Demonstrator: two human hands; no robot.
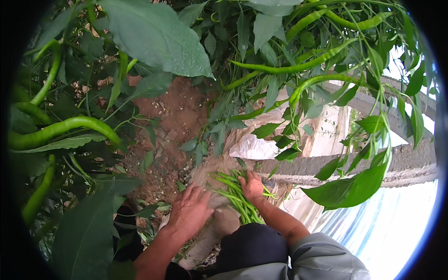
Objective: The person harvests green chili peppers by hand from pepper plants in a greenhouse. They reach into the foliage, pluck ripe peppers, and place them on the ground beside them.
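A heap of long green chili peppers (238, 199) lies on the ground just past my bent knee. My right hand (251, 185) rests against the heap's right side, thumb and fingers touching the peppers. Whether any pepper is gripped under its palm is hidden. To the left of the heap, my left hand (192, 206) is stretched out, palm down, with nothing seen in it. Between my left hand and the peppers shows a tan, textured shoe or sock (226, 221), partly behind the dark-clad knee (253, 241).
Pepper plants crowd the left and top, with a large leaf (157, 38) close to the view and hanging peppers (294, 66). Bare reddish soil (178, 108) runs between them. A crumpled white plastic bag (253, 147) lies beside a concrete beam (315, 168); bright plastic sheeting (378, 224) is at right.
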